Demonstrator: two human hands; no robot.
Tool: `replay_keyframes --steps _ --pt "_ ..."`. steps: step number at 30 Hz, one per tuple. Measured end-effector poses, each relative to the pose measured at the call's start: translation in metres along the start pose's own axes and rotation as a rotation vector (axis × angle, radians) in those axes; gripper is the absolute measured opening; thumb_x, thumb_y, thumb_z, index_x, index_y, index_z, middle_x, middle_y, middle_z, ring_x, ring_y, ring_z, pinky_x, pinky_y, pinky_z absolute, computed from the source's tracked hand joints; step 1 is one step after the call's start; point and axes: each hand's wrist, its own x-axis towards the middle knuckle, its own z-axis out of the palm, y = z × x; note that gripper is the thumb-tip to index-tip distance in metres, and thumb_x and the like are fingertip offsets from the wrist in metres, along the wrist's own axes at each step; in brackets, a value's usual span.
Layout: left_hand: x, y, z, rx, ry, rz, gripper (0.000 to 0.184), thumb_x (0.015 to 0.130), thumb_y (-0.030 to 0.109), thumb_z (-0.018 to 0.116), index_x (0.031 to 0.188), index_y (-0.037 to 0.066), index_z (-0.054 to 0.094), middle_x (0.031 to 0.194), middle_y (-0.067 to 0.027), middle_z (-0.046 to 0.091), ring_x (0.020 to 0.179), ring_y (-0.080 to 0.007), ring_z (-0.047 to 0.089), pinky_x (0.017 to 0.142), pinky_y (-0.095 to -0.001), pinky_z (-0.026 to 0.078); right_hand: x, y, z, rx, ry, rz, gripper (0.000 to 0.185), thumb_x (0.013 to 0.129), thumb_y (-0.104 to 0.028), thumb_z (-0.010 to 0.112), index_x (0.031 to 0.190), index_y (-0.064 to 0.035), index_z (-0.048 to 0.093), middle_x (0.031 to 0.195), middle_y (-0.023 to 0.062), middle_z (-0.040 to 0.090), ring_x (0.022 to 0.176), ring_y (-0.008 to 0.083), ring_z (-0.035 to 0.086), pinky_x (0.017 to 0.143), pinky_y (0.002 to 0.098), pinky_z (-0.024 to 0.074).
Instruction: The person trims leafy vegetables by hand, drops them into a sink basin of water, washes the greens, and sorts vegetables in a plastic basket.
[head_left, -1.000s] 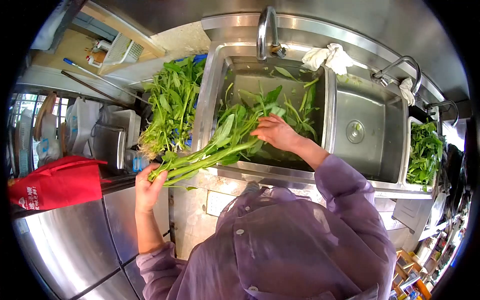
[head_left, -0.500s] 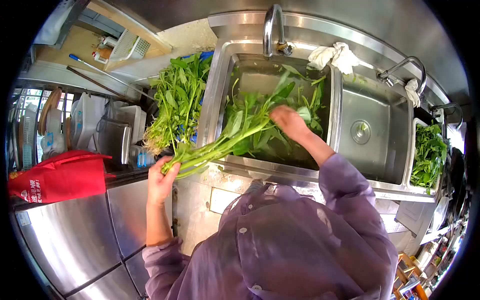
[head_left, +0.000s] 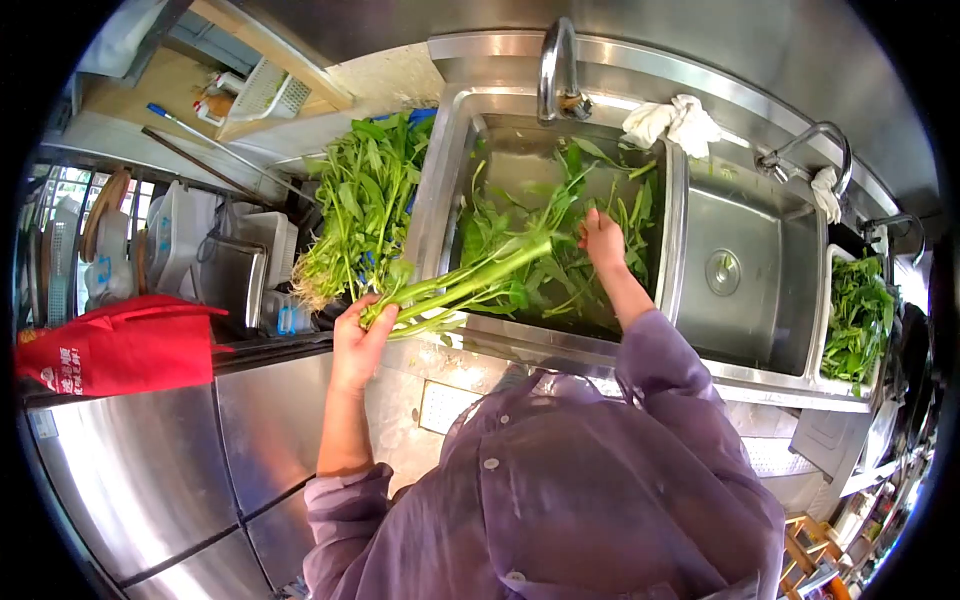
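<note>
My left hand (head_left: 364,335) is closed round the lower ends of a bunch of green stems (head_left: 480,275), which slants up over the front left corner of the water-filled left sink (head_left: 432,200). My right hand (head_left: 602,240), fingers curled together, is over the right part of that sink, apart from the bunch; whether it holds anything is too small to tell. Loose leaves and stems (head_left: 630,215) float in the water around it. Left of the sink lies a pile of rooted leafy greens (head_left: 365,190).
The right sink (head_left: 750,290) holds no water; beyond it stands a white basket of leaves (head_left: 857,320). Two faucets (head_left: 548,75) and white cloths (head_left: 690,125) line the back. A red bag (head_left: 130,345) and upright trays (head_left: 185,235) are at the left.
My right hand has come off the bunch and moved right over the sink. My left hand has shifted right with the bunch still in it. The view has shifted slightly.
</note>
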Motion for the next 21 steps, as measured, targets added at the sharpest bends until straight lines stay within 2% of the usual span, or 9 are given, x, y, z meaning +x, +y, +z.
replay_keyframes --steps 1,2,4,6,8,13,14,18,21 --pt "0.001 -0.002 -0.001 -0.008 0.016 -0.031 0.019 0.077 0.014 0.062 0.086 -0.002 0.057 0.067 0.0027 0.052 0.06 -0.0039 0.043 0.053 -0.0185 0.037 -0.003 0.001 -0.004 -0.449 0.122 -0.445 0.018 0.082 -0.018 0.048 0.085 -0.0028 0.057 0.083 0.0122 0.058 0.077 0.0263 0.057 0.064 0.0327 0.0437" --pt "-0.001 -0.004 -0.003 -0.013 0.025 -0.071 0.021 0.077 0.015 0.062 0.086 -0.003 0.057 0.066 0.0025 0.052 0.06 -0.0039 0.043 0.053 -0.0187 0.037 -0.007 0.003 -0.003 -0.452 0.112 -0.441 0.018 0.082 -0.018 0.048 0.085 -0.0028 0.057 0.083 0.0122 0.058 0.077 0.0263 0.057 0.064 0.0327 0.0437" --pt "0.003 -0.005 -0.004 0.017 0.0 -0.08 0.026 0.077 0.018 0.062 0.089 -0.004 0.056 0.065 0.0023 0.051 0.057 -0.0037 0.042 0.049 -0.0187 0.035 -0.049 -0.042 -0.004 -0.461 0.054 -1.119 0.017 0.08 -0.019 0.051 0.087 -0.0053 0.058 0.088 0.0133 0.057 0.085 0.0266 0.054 0.073 0.0366 0.0434" --pt "0.01 -0.01 -0.002 -0.009 0.015 -0.164 0.031 0.078 0.02 0.062 0.093 -0.006 0.054 0.063 0.0031 0.05 0.053 -0.0025 0.04 0.045 -0.0181 0.033 -0.072 -0.057 0.001 -0.482 -0.048 -1.393 0.017 0.08 -0.021 0.053 0.084 -0.0057 0.057 0.085 0.0121 0.056 0.083 0.0279 0.053 0.074 0.0352 0.0419" --pt "0.014 -0.011 0.004 -0.109 0.017 -0.155 0.033 0.079 0.021 0.06 0.097 -0.006 0.052 0.06 0.004 0.049 0.049 -0.0013 0.038 0.042 -0.0174 0.029 -0.085 -0.064 0.006 -0.469 -0.36 -1.26 0.017 0.081 -0.022 0.051 0.077 -0.0059 0.055 0.073 0.0086 0.053 0.074 0.0253 0.053 0.073 0.0349 0.041" --pt "0.013 -0.016 0.016 -0.215 0.023 -0.094 0.033 0.08 0.022 0.06 0.096 -0.006 0.053 0.057 0.0045 0.048 0.048 -0.0013 0.037 0.041 -0.0176 0.028 -0.029 -0.008 0.009 -0.186 -0.111 -0.91 0.021 0.085 -0.018 0.046 0.075 -0.0012 0.054 0.069 0.0094 0.055 0.063 0.0204 0.053 0.059 0.0318 0.0429" --pt "0.013 -0.017 0.016 -0.216 0.025 -0.094 0.033 0.08 0.022 0.06 0.096 -0.006 0.053 0.057 0.0045 0.048 0.048 -0.0013 0.037 0.041 -0.0176 0.028 -0.022 -0.017 -0.004 0.059 -0.032 -0.162 0.027 0.087 -0.02 0.042 0.075 0.0022 0.054 0.064 0.0096 0.056 0.058 0.0208 0.052 0.055 0.0311 0.0429" --pt "0.011 -0.02 0.015 -0.157 0.071 -0.095 0.033 0.081 0.024 0.058 0.092 -0.006 0.055 0.054 0.0044 0.047 0.048 -0.0017 0.037 0.041 -0.0184 0.028 -0.037 -0.018 -0.028 -0.644 0.303 -0.846 0.016 0.081 -0.017 0.051 0.088 -0.0036 0.057 0.086 0.01 0.056 0.08 0.0259 0.054 0.07 0.039 0.0415" --pt "0.014 -0.008 0.021 -0.065 0.029 -0.084 0.032 0.081 0.025 0.058 0.091 -0.006 0.056 0.057 0.0033 0.05 0.051 -0.0026 0.04 0.045 -0.0193 0.032 -0.097 -0.073 -0.01 -0.635 0.244 -1.189 0.021 0.073 -0.013 0.056 0.094 -0.0077 0.055 0.096 0.0083 0.053 0.09 0.024 0.05 0.077 0.0369 0.0384"
